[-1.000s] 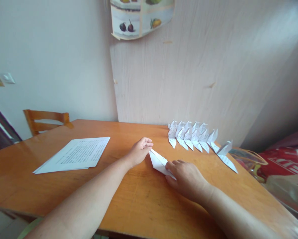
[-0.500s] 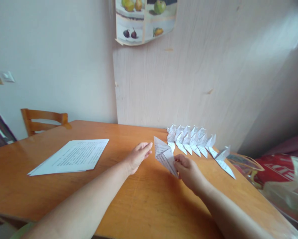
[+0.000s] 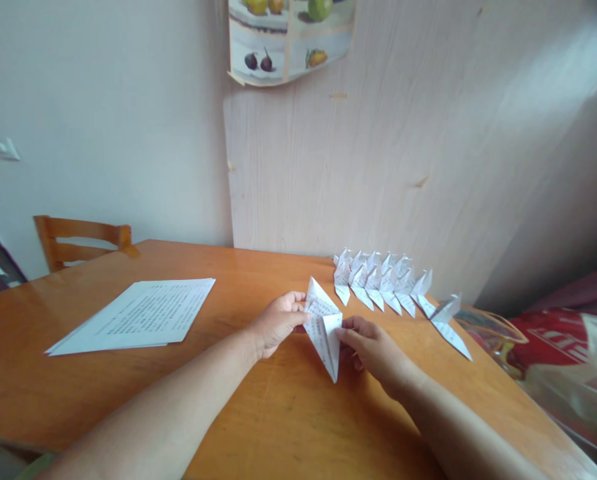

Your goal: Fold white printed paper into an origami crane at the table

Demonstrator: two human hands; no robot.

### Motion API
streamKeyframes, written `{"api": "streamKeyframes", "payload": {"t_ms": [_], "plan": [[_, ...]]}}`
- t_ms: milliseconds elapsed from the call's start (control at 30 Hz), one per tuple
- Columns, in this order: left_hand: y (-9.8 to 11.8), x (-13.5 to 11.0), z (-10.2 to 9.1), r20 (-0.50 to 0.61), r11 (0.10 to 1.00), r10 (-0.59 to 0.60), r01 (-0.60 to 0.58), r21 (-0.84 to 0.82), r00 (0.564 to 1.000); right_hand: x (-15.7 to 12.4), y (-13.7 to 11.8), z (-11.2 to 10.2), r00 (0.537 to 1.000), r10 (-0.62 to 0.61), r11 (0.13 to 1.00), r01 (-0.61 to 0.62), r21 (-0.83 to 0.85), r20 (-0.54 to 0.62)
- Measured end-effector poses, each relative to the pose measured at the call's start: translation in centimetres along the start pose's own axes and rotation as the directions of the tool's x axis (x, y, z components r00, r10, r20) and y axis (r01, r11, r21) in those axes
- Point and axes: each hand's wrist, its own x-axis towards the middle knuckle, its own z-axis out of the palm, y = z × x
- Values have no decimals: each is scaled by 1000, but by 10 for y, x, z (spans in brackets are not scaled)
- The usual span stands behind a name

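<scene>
Between my two hands is a folded sheet of printed paper (image 3: pixel 323 327), a long diamond shape with a loose flap at its right side. My left hand (image 3: pixel 281 321) pinches its left edge, the fingertips partly behind the paper. On the right edge, my right hand (image 3: pixel 373 347) grips the paper between thumb and fingers. The piece is held up over the wooden table (image 3: pixel 258 427). Beyond my right hand stand several folded paper cranes (image 3: pixel 373 280) in rows, and one more crane (image 3: pixel 448 323) sits apart nearer the table's right edge.
A stack of printed sheets (image 3: pixel 143 313) lies on the table's left part. A wooden chair (image 3: pixel 83 233) stands behind the left edge. Past the right edge are a red bag (image 3: pixel 553 333) and plastic bags. The wall (image 3: pixel 288 167) borders the table's far side.
My left hand has moved right and taken hold of the paper's left edge. The folded paper has turned more upright, its lower point now nearer me, and my right hand has shifted along it.
</scene>
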Motion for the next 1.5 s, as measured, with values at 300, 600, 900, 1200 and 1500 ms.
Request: {"api": "streamKeyframes", "payload": {"t_ms": [300, 600, 900, 1200, 1500], "plan": [[-2, -8, 6, 4, 960, -3, 2, 279, 1000, 10, 12, -4, 992, -112, 993, 109, -43, -59], [-6, -4, 8, -39, 978, -3, 11, 206, 999, 7, 16, -2, 991, -133, 913, 132, -385, 25], [-1, 0, 2, -77, 999, 4, -7, -39, 997, -4, 12, 6, 983, -158, 936, 181, -303, 98], [12, -8, 3, -84, 996, 45, -51, -69, 995, -8, 8, 10, 974, -204, 958, 219, -186, 98], [15, -10, 5, -138, 995, 80, -87, -44, 987, -12, 6, 12, 966, -221, 967, 235, -101, 134]]}}
